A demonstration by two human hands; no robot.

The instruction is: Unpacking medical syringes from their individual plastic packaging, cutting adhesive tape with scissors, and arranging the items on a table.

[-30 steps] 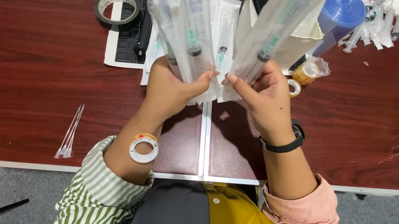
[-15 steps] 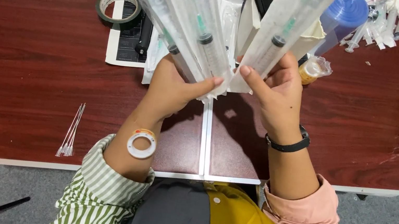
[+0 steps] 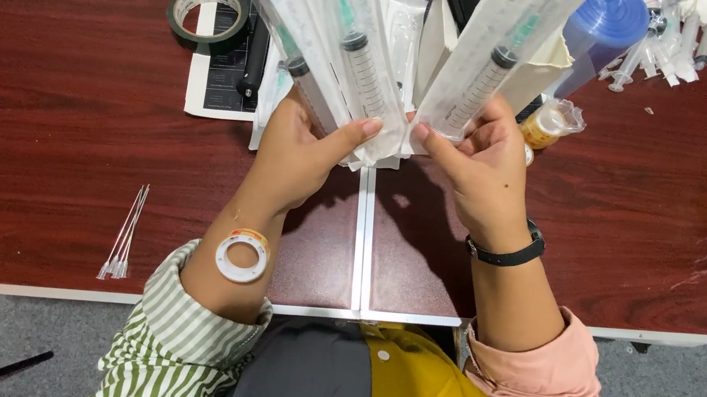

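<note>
Left hand [image 3: 302,139] closed on fanned bundle of clear-wrapped plastic syringes [image 3: 323,26], gripped at lower ends, held up above dark red wooden table [image 3: 42,96]. Right hand [image 3: 480,166] pinches separate wrapped syringe pack [image 3: 497,52], tilted away from bundle, probably to keep it apart. Black tape roll [image 3: 206,15] lies left; thin white swab sticks [image 3: 124,234] near table edge.

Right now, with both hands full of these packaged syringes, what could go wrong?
The left hand pinches several packaged syringes only by their bottom ends, fanned out, so one may slip free. The right hand holds its syringe pack near the small vial, which a swing could knock over.
</note>
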